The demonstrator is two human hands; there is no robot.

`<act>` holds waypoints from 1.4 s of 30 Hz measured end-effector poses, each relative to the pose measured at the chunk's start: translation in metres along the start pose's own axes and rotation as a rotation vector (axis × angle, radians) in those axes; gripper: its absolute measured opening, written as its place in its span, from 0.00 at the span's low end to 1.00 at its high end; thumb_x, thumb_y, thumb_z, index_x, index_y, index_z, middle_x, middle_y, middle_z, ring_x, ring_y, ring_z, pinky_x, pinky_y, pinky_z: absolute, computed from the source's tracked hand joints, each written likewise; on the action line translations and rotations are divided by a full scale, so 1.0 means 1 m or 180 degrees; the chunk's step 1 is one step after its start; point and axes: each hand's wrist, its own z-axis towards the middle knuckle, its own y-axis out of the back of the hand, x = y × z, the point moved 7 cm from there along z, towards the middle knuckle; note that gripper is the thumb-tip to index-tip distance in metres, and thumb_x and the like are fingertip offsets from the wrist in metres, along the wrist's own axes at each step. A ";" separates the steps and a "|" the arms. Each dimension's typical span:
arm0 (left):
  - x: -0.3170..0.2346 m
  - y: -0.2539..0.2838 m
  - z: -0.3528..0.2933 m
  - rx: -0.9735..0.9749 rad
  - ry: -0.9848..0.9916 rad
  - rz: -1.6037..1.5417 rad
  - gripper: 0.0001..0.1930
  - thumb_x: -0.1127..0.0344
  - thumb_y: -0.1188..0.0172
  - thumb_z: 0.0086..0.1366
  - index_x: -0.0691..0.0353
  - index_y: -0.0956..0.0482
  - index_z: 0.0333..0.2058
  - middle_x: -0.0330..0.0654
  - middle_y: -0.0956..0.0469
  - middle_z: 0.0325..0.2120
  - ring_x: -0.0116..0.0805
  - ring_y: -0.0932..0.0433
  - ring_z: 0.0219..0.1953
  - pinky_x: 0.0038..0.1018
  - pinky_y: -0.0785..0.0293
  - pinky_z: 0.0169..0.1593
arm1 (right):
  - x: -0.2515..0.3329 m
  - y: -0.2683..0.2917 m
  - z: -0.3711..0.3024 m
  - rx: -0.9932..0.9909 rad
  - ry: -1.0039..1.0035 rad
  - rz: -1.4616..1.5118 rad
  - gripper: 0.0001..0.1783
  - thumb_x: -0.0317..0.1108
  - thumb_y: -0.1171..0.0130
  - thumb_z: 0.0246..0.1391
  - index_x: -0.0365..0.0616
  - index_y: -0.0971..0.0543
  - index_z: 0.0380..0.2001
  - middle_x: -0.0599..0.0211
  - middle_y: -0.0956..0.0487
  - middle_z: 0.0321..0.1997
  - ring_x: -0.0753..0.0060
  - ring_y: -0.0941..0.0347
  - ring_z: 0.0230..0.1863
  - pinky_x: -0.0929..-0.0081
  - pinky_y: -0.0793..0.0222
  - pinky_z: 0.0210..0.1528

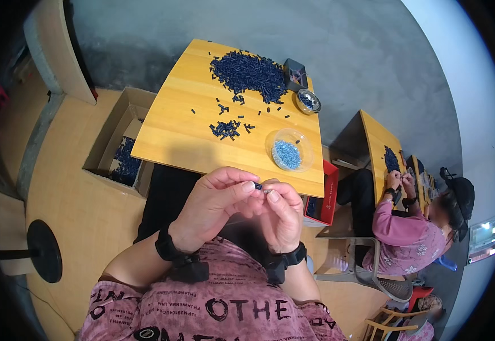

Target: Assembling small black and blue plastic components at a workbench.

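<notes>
Close to my chest, just off the table's near edge, my hands meet fingertip to fingertip. My left hand pinches a small dark blue cylindrical piece between thumb and finger. In my right hand, the thumb and fingers close on a tiny silvery metal part, which meets the end of the dark piece; its exact kind is too small to tell. Beyond them, a clear round tub holds many small light blue pieces. A small pile of dark pieces lies left of the tub.
The yellow wooden table bears a large heap of dark pieces, a black box and a glass bowl. A cardboard box stands left, a red box right. Another person works at a second table.
</notes>
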 end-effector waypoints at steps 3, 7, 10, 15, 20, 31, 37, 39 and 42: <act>0.000 0.000 -0.001 0.0000 0.0025 0.0000 0.08 0.73 0.43 0.69 0.65 0.22 0.45 0.45 0.17 0.35 0.33 0.17 0.35 0.25 0.21 0.36 | 0.005 -0.002 -0.002 -0.0151 0.0269 -0.0258 0.08 0.21 0.41 0.59 0.34 0.20 0.42 0.61 0.23 0.41 0.73 0.27 0.34 0.76 0.31 0.40; 0.001 0.002 -0.002 -0.0024 0.0002 -0.0018 0.08 0.74 0.42 0.68 0.65 0.21 0.45 0.45 0.17 0.34 0.33 0.17 0.34 0.26 0.20 0.36 | 0.011 -0.006 -0.005 -0.0305 0.0610 -0.0765 0.08 0.19 0.39 0.56 0.35 0.19 0.41 0.63 0.23 0.40 0.74 0.27 0.37 0.77 0.30 0.42; 0.003 0.005 -0.002 -0.0050 -0.0011 0.0028 0.09 0.74 0.42 0.68 0.66 0.21 0.45 0.45 0.18 0.33 0.34 0.17 0.33 0.26 0.19 0.36 | 0.021 -0.008 -0.008 -0.0362 0.0922 -0.1426 0.09 0.18 0.37 0.55 0.35 0.18 0.40 0.63 0.23 0.41 0.74 0.26 0.39 0.78 0.29 0.43; 0.002 0.007 -0.003 -0.0072 -0.0021 0.0120 0.09 0.75 0.41 0.67 0.67 0.21 0.45 0.45 0.18 0.33 0.34 0.17 0.33 0.26 0.18 0.36 | 0.034 -0.022 -0.012 -0.0330 0.1418 -0.2392 0.10 0.17 0.35 0.52 0.35 0.17 0.38 0.62 0.22 0.40 0.73 0.26 0.40 0.78 0.30 0.42; 0.000 0.008 -0.003 -0.0108 -0.0090 0.0298 0.09 0.75 0.41 0.67 0.68 0.20 0.45 0.47 0.18 0.32 0.34 0.17 0.33 0.27 0.18 0.36 | 0.042 -0.032 -0.016 -0.0309 0.1768 -0.3178 0.09 0.18 0.33 0.49 0.35 0.17 0.36 0.60 0.20 0.35 0.70 0.25 0.36 0.77 0.30 0.39; -0.004 0.009 -0.005 -0.0111 -0.0253 0.0662 0.08 0.75 0.40 0.66 0.70 0.20 0.43 0.48 0.18 0.32 0.34 0.16 0.32 0.27 0.17 0.36 | 0.045 -0.036 -0.019 -0.0373 0.2066 -0.3522 0.10 0.17 0.31 0.46 0.36 0.17 0.35 0.60 0.19 0.33 0.68 0.23 0.33 0.76 0.28 0.34; 0.002 0.010 -0.004 -0.0087 -0.0136 0.0404 0.08 0.75 0.41 0.67 0.69 0.21 0.43 0.48 0.18 0.32 0.35 0.16 0.32 0.27 0.17 0.36 | 0.044 -0.036 -0.021 -0.0407 0.2128 -0.3594 0.11 0.17 0.31 0.45 0.36 0.17 0.35 0.60 0.19 0.33 0.67 0.23 0.33 0.76 0.28 0.34; 0.004 0.011 -0.004 -0.0065 -0.0095 0.0279 0.08 0.75 0.42 0.67 0.69 0.21 0.43 0.48 0.18 0.32 0.35 0.16 0.32 0.28 0.17 0.37 | 0.043 -0.037 -0.021 -0.0428 0.2168 -0.3620 0.11 0.17 0.31 0.44 0.36 0.17 0.34 0.60 0.19 0.33 0.67 0.23 0.33 0.75 0.28 0.34; 0.005 0.012 -0.003 -0.0067 -0.0072 0.0321 0.08 0.76 0.42 0.67 0.69 0.21 0.44 0.48 0.18 0.32 0.35 0.16 0.33 0.28 0.17 0.37 | 0.043 -0.035 -0.021 -0.0450 0.2256 -0.3666 0.11 0.17 0.31 0.44 0.37 0.17 0.34 0.60 0.19 0.32 0.66 0.23 0.33 0.75 0.28 0.34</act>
